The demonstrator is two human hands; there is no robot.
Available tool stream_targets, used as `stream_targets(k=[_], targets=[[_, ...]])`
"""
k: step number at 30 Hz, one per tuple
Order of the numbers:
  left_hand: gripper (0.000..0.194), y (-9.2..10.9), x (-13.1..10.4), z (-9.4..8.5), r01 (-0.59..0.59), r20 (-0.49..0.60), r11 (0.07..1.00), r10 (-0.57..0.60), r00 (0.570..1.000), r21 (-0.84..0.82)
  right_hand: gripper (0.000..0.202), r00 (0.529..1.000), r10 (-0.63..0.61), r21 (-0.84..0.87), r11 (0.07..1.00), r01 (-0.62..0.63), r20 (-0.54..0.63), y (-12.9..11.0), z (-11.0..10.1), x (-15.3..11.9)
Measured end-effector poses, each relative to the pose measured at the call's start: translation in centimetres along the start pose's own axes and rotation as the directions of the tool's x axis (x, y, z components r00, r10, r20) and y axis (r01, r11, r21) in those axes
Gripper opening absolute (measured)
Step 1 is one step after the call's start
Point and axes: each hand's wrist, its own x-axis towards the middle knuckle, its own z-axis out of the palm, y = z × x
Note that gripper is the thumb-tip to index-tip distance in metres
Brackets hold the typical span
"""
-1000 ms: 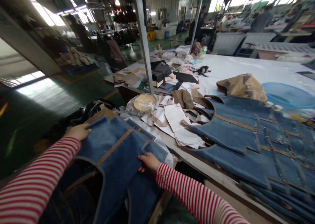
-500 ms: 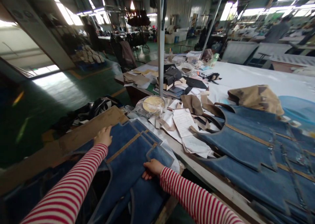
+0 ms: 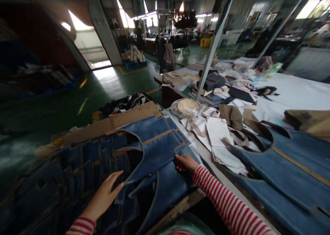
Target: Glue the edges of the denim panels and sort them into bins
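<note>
A blue leather-like panel [image 3: 152, 149], edged in grey with a brown strip across it, lies over a stack of similar blue pieces [image 3: 87, 156]. My right hand [image 3: 187, 163] pinches the panel's edge on its right side, fingers curled in. Over the near left part of the pieces, my left hand [image 3: 105, 195] is open, thumb and fingers apart, holding nothing. Its fingertips are close to the panel's curved edge; whether they touch it I cannot tell. Both sleeves are red-and-white striped.
More blue pieces [image 3: 260, 162] lie on the white table [image 3: 301, 90] to the right. Papers [image 3: 218, 131], brown scraps and a plastic-wrapped yellowish roll [image 3: 188, 106] are heaped at its edge. A metal post [image 3: 210, 61] rises behind. Cardboard [image 3: 134, 114] borders the stack's far side.
My left hand has come off the panel's far left part and moved back toward me, opening. My right hand keeps its hold on the edge. The view has turned left.
</note>
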Motion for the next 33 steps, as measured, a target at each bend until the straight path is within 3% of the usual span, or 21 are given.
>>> stream_targets(k=[3,5,7,10,13,17,20,26,30,33], targets=[[0.048,1.0,-0.9,1.5,-0.032,-0.033,0.999,0.031,0.999,-0.033,0.029,0.975,-0.121,-0.272,0.960,0.067,-0.185,-0.9,-3.9,-0.2],[0.046,3.3,0.1,2.5,-0.094,-0.032,0.995,0.093,0.995,-0.030,0.023,0.909,-0.258,-0.452,0.887,0.088,-0.329,-2.0,-6.4,0.2],[0.046,6.6,1.7,3.5,-0.159,-0.006,0.987,0.159,0.987,0.011,0.016,0.862,-0.321,-0.535,0.842,0.070,-0.392,-3.2,-8.2,1.1],[0.047,11.6,4.3,5.3,-0.192,0.098,0.973,0.181,0.979,0.126,0.014,0.871,-0.296,-0.522,0.851,0.055,-0.391,-4.1,-9.1,3.2],[0.052,14.6,6.1,7.4,-0.143,0.252,0.969,0.091,0.964,0.200,0.023,0.895,-0.237,-0.482,0.876,0.029,-0.377,-4.4,-9.0,4.9],[0.057,15.2,7.3,9.6,-0.100,0.331,0.969,0.020,0.943,0.224,0.028,0.933,-0.139,-0.411,0.912,-0.011,-0.333,-4.3,-9.7,5.8],[0.056,14.9,7.9,10.0,-0.091,0.345,0.970,0.008,0.938,0.225,0.026,0.949,-0.116,-0.377,0.926,-0.003,-0.293,-4.5,-10.2,5.6],[0.053,16.0,7.4,9.9,-0.052,0.314,0.982,-0.008,0.949,0.181,0.021,0.962,-0.215,-0.427,0.895,0.125,-0.168,-4.5,-9.2,4.5],[0.052,17.5,7.4,10.7,-0.044,0.273,0.990,0.006,0.962,0.134,0.030,0.939,-0.317,-0.452,0.863,0.226,-0.135,-2.8,-11.5,6.1],[0.050,18.6,7.3,11.5,-0.049,0.228,0.993,0.024,0.973,0.105,0.038,0.930,-0.346,-0.626,0.754,0.196,-0.126,-1.3,-13.4,7.5]])
